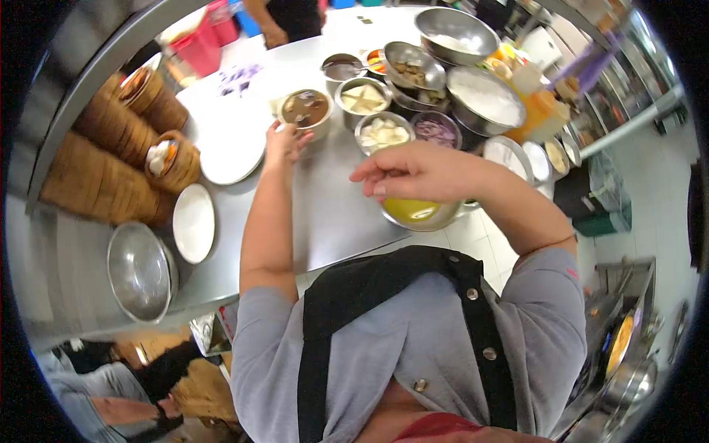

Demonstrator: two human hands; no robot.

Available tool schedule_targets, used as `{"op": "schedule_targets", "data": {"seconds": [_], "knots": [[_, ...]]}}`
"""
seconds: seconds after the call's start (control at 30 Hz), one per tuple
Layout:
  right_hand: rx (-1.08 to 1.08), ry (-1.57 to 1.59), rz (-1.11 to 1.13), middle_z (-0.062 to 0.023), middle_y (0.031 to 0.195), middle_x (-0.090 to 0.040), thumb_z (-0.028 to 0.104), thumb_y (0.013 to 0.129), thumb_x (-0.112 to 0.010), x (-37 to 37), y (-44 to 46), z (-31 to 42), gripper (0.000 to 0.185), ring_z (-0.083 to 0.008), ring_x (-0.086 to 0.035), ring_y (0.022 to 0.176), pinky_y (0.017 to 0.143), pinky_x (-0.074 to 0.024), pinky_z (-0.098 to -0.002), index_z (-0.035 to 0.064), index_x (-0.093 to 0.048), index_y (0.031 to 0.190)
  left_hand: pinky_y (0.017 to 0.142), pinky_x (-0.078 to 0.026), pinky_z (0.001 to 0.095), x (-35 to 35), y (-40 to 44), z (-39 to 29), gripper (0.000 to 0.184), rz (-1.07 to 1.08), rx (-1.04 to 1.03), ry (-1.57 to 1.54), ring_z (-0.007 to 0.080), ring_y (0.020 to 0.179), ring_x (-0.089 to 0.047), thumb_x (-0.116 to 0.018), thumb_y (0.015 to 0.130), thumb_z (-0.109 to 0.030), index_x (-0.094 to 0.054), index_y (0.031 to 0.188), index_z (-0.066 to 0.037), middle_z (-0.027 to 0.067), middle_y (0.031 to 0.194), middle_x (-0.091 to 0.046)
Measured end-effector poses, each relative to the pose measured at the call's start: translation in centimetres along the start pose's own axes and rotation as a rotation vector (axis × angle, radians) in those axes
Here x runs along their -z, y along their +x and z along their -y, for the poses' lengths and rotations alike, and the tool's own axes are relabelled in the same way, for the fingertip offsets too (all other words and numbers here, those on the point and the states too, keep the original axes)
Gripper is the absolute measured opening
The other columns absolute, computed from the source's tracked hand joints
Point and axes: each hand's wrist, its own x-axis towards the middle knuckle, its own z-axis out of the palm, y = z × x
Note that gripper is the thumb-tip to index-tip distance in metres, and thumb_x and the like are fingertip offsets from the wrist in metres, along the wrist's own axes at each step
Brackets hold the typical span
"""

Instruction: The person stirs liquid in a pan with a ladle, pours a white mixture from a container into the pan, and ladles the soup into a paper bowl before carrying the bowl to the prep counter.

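My left hand (286,142) reaches forward over the steel table, its fingers and thumb around the near side of a round metal pot of brown sauce (306,109). Loosely bent, the fingers of my right hand (405,171) hold nothing. That hand hangs above a metal bowl of yellow liquid (415,214) and hides part of it. Just beyond are a bowl of pale chopped pieces (384,131), a pot of cream-coloured slices (362,97) and a bowl of chopped purple onion (436,131).
White plates (232,156) and an empty steel bowl (139,273) lie at left, beside stacked bamboo steamers (103,177). Large metal bowls (485,100) and bottles (543,111) crowd the right. One person (292,18) stands across the table; another (118,399) is at lower left.
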Motion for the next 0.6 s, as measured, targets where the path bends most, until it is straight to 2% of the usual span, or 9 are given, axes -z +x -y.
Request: {"op": "schedule_targets", "data": {"seconds": [0.13,0.2,0.27,0.3,0.37,0.4,0.47,0.5,0.6], "knots": [[0.001,0.076,-0.159,-0.0064,0.098,-0.06,0.014,0.088,-0.049,-0.5,-7.2,-2.3,0.033,-0.0123,-0.056,0.091,0.082,-0.044,-0.0271,0.0002,-0.049,0.117,0.071,-0.055,0.0462,2.3,6.9,1.4,0.069,0.043,0.025,0.003,0.0416,0.089,-0.056,-0.051,0.079,0.004,-0.007,0.129,-0.01,0.0276,0.109,-0.044],[-0.005,0.094,-0.292,-0.0067,0.097,-0.06,0.015,0.087,-0.05,-0.7,-10.9,-4.4,0.034,-0.0125,-0.056,0.09,0.081,-0.0446,-0.0272,0.0004,-0.049,0.118,0.073,-0.055,0.0442,3.6,8.6,1.8,0.045,0.324,-0.121,0.179,0.0375,0.094,-0.055,-0.05,0.08,0.004,-0.032,0.122,0.002,0.0222,0.111,-0.048],[-0.061,0.138,-0.306,-0.0072,0.097,-0.06,0.017,0.087,-0.052,-0.6,-14.9,-5.9,0.034,-0.0127,-0.056,0.09,0.079,-0.0448,-0.0272,0.0002,-0.05,0.117,0.085,-0.048,0.0324,2.0,6.1,0.6,0.04,0.248,0.022,0.048,0.0242,0.101,-0.054,-0.061,0.081,-0.008,-0.046,0.117,0.003,0.0158,0.116,-0.05],[-0.09,0.149,-0.387,-0.0072,0.097,-0.06,0.017,0.087,-0.052,-0.8,-17.1,-7.0,0.034,-0.0127,-0.056,0.09,0.079,-0.0448,-0.0272,0.0002,-0.05,0.117,0.089,-0.045,0.0285,4.3,7.1,1.3,0.043,0.307,-0.257,0.711,0.0203,0.105,-0.051,-0.065,0.08,-0.013,-0.047,0.115,0.002,0.0147,0.115,-0.051],[-0.025,0.261,-0.431,-0.0077,0.095,-0.061,0.02,0.086,-0.053,-1.0,-21.7,-9.6,0.035,-0.0128,-0.057,0.087,0.077,-0.0449,-0.0274,0.0006,-0.051,0.115,0.093,-0.041,0.0274,7.5,8.3,1.3,0.051,0.086,-0.275,0.791,0.0217,0.112,-0.045,-0.065,0.08,-0.018,-0.04,0.119,0.002,0.0142,0.126,-0.043],[-0.043,0.266,-0.499,-0.0077,0.095,-0.061,0.02,0.086,-0.053,-1.1,-24.1,-10.8,0.035,-0.0128,-0.057,0.087,0.077,-0.0449,-0.0274,0.0006,-0.051,0.115,0.095,-0.04,0.0298,2.3,2.9,0.1,0.05,-0.256,0.001,-0.058,0.0241,0.113,-0.044,-0.058,0.083,-0.021,-0.036,0.122,0.002,0.0153,0.128,-0.04],[-0.06,0.232,-0.539,-0.0076,0.094,-0.061,0.02,0.085,-0.054,-1.3,-29.1,-12.8,0.034,-0.0139,-0.057,0.086,0.077,-0.0449,-0.0276,0.001,-0.052,0.113,0.094,-0.041,0.0386,5.6,0.0,-0.7,0.046,-0.101,-0.276,0.425,0.0276,0.108,-0.046,-0.053,0.085,-0.018,-0.037,0.123,0.002,0.0163,0.122,-0.044],[-0.103,0.198,-0.599,-0.0082,0.093,-0.061,0.019,0.084,-0.054,-1.6,-32.0,-12.9,0.033,-0.0151,-0.057,0.086,0.077,-0.0449,-0.0273,0.0014,-0.052,0.112,0.084,-0.046,0.0369,7.4,1.1,-3.9,0.039,-0.148,0.163,-0.286,0.0279,0.097,-0.052,-0.053,0.085,-0.015,-0.042,0.118,0.002,0.0168,0.113,-0.049],[-0.19,0.227,-0.709,-0.0089,0.093,-0.06,0.017,0.084,-0.052,-2.4,-38.9,-15.8,0.032,-0.0157,-0.057,0.086,0.077,-0.0447,-0.0275,0.0011,-0.053,0.111,0.083,-0.046,0.036,-3.1,-8.3,-2.3,0.037,-0.376,-0.638,0.435,0.0271,0.097,-0.053,-0.052,0.085,-0.015,-0.043,0.117,0.001,0.0163,0.112,-0.05]]}}
